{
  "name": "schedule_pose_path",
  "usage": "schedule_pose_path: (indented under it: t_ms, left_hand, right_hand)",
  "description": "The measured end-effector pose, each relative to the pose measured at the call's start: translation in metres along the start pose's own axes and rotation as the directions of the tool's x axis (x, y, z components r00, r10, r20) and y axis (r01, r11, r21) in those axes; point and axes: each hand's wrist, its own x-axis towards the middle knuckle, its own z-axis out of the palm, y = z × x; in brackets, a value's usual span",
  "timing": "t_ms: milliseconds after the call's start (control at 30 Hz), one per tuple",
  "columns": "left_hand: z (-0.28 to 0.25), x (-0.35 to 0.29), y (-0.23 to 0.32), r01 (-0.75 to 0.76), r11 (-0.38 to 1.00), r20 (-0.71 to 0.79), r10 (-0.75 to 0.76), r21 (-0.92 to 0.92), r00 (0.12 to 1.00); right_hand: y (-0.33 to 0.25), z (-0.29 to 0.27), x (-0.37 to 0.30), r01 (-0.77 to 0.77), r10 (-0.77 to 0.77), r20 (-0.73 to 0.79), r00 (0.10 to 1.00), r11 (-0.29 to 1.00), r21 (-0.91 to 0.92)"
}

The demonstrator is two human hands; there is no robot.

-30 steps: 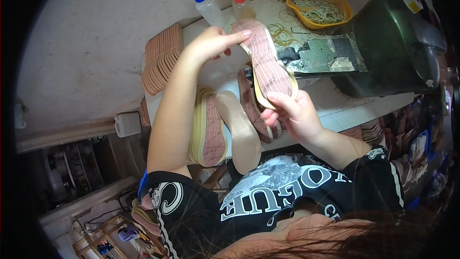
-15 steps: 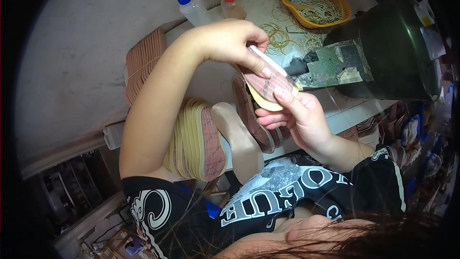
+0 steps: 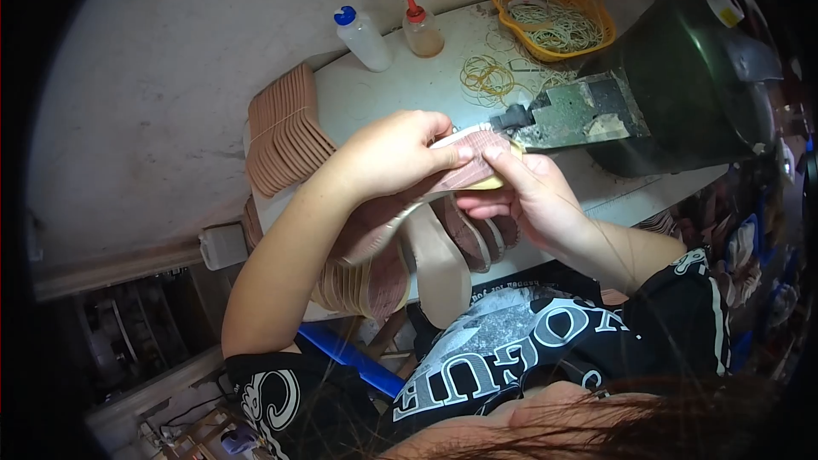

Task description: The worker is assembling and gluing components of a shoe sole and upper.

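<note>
Both hands hold one shoe insole, pinkish-brown with faint printed lines and a yellow edge. My left hand is closed on it from above, thumb on its face. At the other end my right hand pinches it, thumb on top and fingers curled beneath. The edge between the hands lies at the small black head of a dark green machine; whether they touch is unclear. Under my hands stand a row of yellow-edged insoles, a smooth beige insole and several more pink insoles.
A rubber-banded stack of brown insoles stands on the white table at left. Behind are a blue-capped bottle, a red-tipped bottle, loose rubber bands and an orange basket of bands. Blue plastic shows below.
Both hands have turned the insole to lie flatter, and its long end now shows below my left wrist. My left hand has come down and nearer. The whole view has shifted slightly.
</note>
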Motion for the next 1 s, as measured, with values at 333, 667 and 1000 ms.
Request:
schedule_pose_path:
  t_ms: [333,667,1000]
  left_hand:
    - [0.036,-0.013,0.008,0.129,0.852,-0.046,-0.177,-0.508,0.983]
    - [0.033,-0.011,0.022,0.258,0.814,0.0,-0.302,-0.52,0.953]
    - [0.005,0.022,-0.014,0.217,0.928,-0.301,-0.31,-0.305,0.902]
  right_hand:
    - [-0.011,-0.008,0.0,-0.041,0.045,0.055,0.997,0.997,-0.071]
    - [-0.027,-0.047,-0.06,-0.115,0.222,0.253,0.942,0.918,-0.379]
    - [-0.012,-0.058,-0.021,-0.007,0.029,0.187,0.982,0.993,-0.115]
